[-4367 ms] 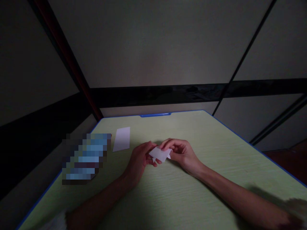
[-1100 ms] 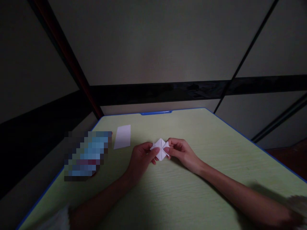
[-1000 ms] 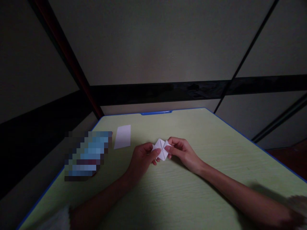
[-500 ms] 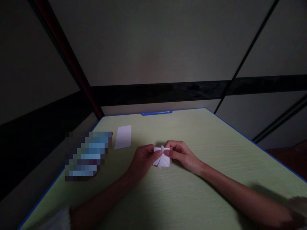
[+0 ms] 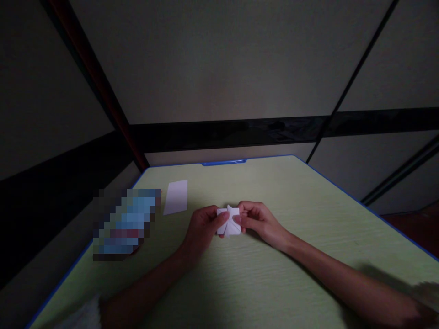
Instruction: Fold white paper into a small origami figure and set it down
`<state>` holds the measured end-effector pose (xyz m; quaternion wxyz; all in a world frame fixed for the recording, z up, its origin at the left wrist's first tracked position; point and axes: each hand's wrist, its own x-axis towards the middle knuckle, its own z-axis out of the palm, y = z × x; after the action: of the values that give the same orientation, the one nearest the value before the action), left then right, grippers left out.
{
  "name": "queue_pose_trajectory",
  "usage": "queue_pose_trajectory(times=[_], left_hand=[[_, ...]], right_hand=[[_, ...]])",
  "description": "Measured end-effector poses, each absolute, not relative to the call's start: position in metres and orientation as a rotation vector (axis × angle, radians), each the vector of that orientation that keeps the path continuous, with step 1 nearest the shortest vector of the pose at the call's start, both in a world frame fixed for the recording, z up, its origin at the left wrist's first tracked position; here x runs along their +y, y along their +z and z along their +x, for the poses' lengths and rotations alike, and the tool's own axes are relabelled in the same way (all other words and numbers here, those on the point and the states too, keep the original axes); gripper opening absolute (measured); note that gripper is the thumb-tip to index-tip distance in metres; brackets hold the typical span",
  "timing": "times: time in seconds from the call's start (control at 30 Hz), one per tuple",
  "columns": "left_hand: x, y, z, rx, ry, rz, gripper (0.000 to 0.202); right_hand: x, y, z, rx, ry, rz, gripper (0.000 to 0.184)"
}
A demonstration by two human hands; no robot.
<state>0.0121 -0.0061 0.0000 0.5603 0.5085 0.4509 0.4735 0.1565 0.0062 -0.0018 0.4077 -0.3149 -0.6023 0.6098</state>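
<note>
A small piece of folded white paper (image 5: 229,227), roughly square with creased flaps meeting along its middle, is held just above the table between both hands. My left hand (image 5: 205,225) grips its left side, thumb on the upper face and fingers behind. On the right side my right hand (image 5: 256,219) pinches it, with the thumb pressed near the central flaps. A narrow pointed flap sticks up at the top centre. The fingertips behind the paper are mostly hidden.
A flat white sheet of paper (image 5: 176,197) lies on the pale green table (image 5: 308,219) beyond my left hand. Left of it is a pixelated device-like object (image 5: 132,221). The table has a blue rim and a blue handle (image 5: 224,162) at the far edge, before dark-banded panels (image 5: 219,68).
The folded paper has shifted slightly left and up and sits a little straighter. Both hands keep their grip, and the right thumb has moved slightly. The loose sheet stays put.
</note>
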Motion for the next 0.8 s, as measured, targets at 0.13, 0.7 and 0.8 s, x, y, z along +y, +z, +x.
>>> queue_pose_trajectory(times=[0.13,0.7,0.8], left_hand=[[-0.0039,-0.0033,0.0110,1.027,1.148,1.152,0.026],[-0.0039,-0.0010,0.0102,0.982,0.989,1.286,0.018],[-0.0043,-0.0004,0.0105,0.972,0.986,1.293,0.018]], right_hand=[[0.0068,-0.0020,0.1564,-1.503,1.498,-0.827,0.032],[0.0099,-0.0059,0.1574,-1.306,1.499,-0.823,0.029],[0.0099,-0.0061,0.1575,-1.352,1.511,-0.838,0.030]])
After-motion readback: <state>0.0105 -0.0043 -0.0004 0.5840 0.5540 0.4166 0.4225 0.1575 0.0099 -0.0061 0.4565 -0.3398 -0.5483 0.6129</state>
